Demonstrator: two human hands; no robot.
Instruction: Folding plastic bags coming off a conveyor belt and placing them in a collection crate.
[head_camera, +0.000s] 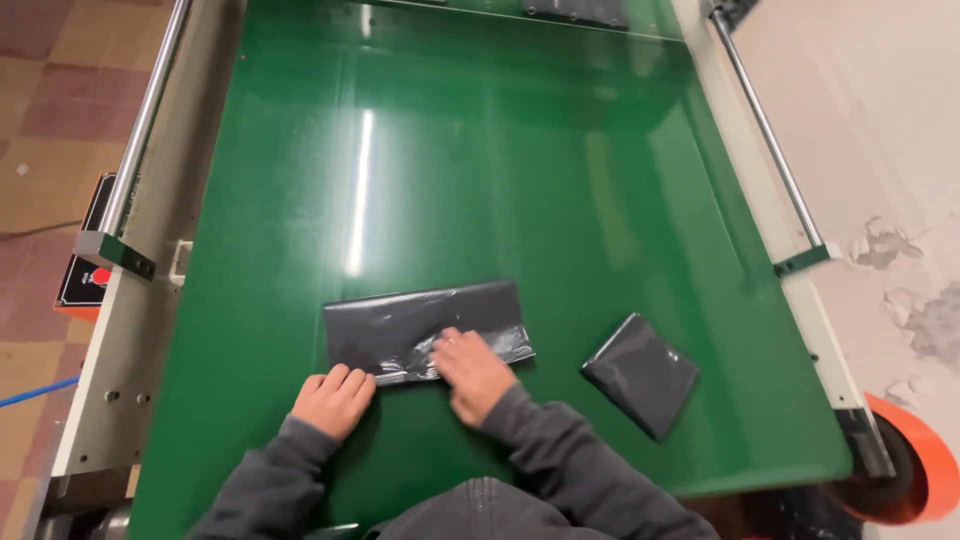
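My right hand (472, 370) presses flat, fingers together, on the dark plastic bag (425, 330) lying on the green belt (480, 180). My left hand (333, 398) rests curled at its near edge. A folded bag (641, 374) lies apart to the right, near the orange wheel (915, 470).

Lighting even, moderately bright, from overhead. Long vertical streak of glare on the green conveyor belt (500, 200), left of centre; fainter, broader sheen bands to its right. Wrinkled black plastic bag (425, 328) shows small white highlights along its creases. Soft shadows under the sleeves at the near edge. Focus sharp across the belt. Side rails bow outward slightly: wide-angle distortion at the frame edges.
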